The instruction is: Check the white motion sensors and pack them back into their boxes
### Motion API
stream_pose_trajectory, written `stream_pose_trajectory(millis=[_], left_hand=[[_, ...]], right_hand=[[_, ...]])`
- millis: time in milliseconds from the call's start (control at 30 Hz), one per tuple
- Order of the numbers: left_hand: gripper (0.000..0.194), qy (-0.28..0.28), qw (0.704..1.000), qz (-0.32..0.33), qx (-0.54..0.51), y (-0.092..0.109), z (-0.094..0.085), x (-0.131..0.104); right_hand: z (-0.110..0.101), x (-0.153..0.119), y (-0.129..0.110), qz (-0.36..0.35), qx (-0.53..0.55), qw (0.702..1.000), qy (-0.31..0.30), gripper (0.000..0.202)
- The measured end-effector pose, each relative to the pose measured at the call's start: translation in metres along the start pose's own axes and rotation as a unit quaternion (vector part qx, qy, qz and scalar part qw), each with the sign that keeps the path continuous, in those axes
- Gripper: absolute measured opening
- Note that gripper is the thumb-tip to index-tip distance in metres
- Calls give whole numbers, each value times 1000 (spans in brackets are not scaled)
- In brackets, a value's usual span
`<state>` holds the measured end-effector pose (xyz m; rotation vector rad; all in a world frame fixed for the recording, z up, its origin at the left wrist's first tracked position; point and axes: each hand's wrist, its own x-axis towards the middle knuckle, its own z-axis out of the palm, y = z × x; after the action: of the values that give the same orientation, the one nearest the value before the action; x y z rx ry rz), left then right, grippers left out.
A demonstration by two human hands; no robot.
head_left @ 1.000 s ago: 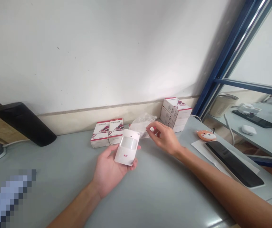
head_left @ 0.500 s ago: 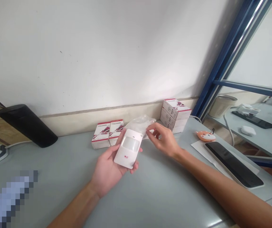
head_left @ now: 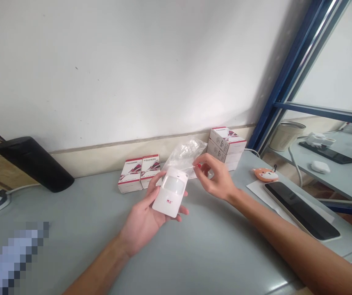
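Note:
A white motion sensor (head_left: 170,196) with a pale curved window and small red lettering lies face up in my left hand (head_left: 145,215). My left fingers wrap round its sides and back. Just right of it, my right hand (head_left: 215,174) is closed in a pinch at the edge of a clear plastic bag (head_left: 185,152). The crumpled bag rises behind the sensor, and its lower part is hidden. Between my right fingers a small red spot shows, too small to name. Something white, partly covered by the bag and hand, lies behind them.
Two red-and-white boxes (head_left: 130,175) lie side by side near the wall. More such boxes (head_left: 227,148) are stacked at right. A phone (head_left: 301,211) rests on white paper, near an orange animal-faced case (head_left: 265,175). A black cylinder (head_left: 36,164) leans at left; a blue-framed mirror (head_left: 323,104) stands right.
The sensor and my left hand have shifted slightly right. My right hand has moved a little up and right, and the bag now stands higher and more spread out.

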<state>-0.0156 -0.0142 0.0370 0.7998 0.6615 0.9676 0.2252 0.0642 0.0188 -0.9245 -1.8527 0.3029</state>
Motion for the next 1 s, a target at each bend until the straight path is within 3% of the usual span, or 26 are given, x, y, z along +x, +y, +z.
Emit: stream_pose_trajectory(millis=[100,200,333,400,467,533,700,867,1000], left_hand=[[66,2,1000,1,-7,-1,-2,1],[62,5,1000,-5,-11,-2,-5,2],[62,29,1000,6,-9,-3,-6,2],[64,39,999,9,-1,-4,-6,2],[64,49,999,6,16,-6,-6,3],[62,67,996,5,52,-9,-7,4],[49,162,963,43,213,-15,-7,8],[42,125,959,91,236,-14,-4,9],[48,126,945,143,265,-13,-7,9]], right_hand=[[2,-2,-1,1,1,999,-47,7],[8,-3,-5,57,98,992,-52,16],[15,1,-14,215,309,925,-42,44],[17,2,-16,256,364,888,-116,48],[17,2,-16,253,379,866,-206,47],[17,1,-12,231,360,873,-236,47],[15,0,-3,181,256,929,-195,43],[12,0,-4,119,189,956,-193,33],[7,2,-3,102,146,955,-238,32]])
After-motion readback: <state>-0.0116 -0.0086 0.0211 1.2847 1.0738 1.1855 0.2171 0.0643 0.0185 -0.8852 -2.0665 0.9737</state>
